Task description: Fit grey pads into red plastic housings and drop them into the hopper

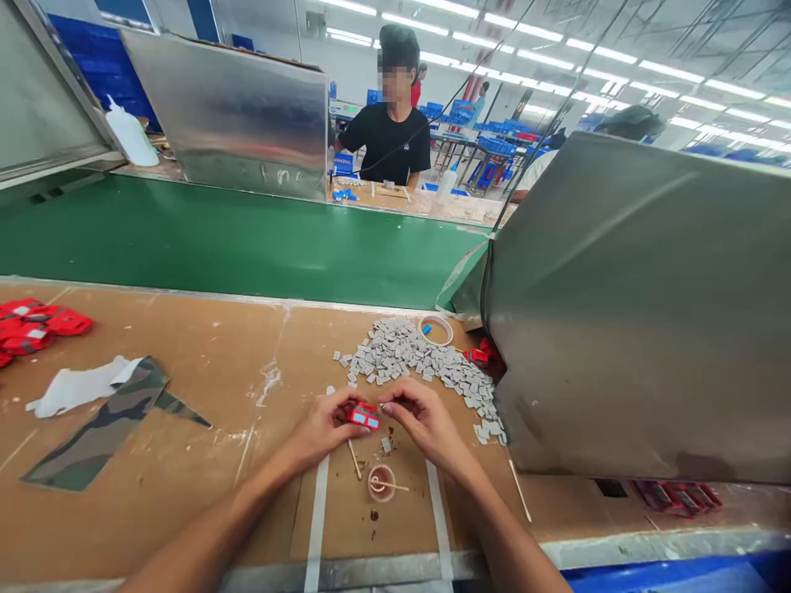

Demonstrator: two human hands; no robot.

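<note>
My left hand (327,424) is closed round a small red toy vehicle (363,416) with pale window patches on its side. Right beside it, my right hand (423,416) pinches thumb and forefinger together at the toy's right end; whatever lies between the fingertips is too small to make out. Below the hands a single grey tile (386,445) lies on the tabletop. A small cup (381,483) of reddish-brown liquid stands nearer me, with a cotton swab (395,487) across it. Another swab (355,461) lies under my left hand. Beyond the hands spreads a pile of small grey tiles (401,350).
A tape roll (436,330) rests at the pile's edge. A large metal panel (643,329) blocks the right side. Red pieces (40,325) and camouflage cloth (105,436) lie left. Past the green conveyor belt (247,239), a person (392,136) sits facing me.
</note>
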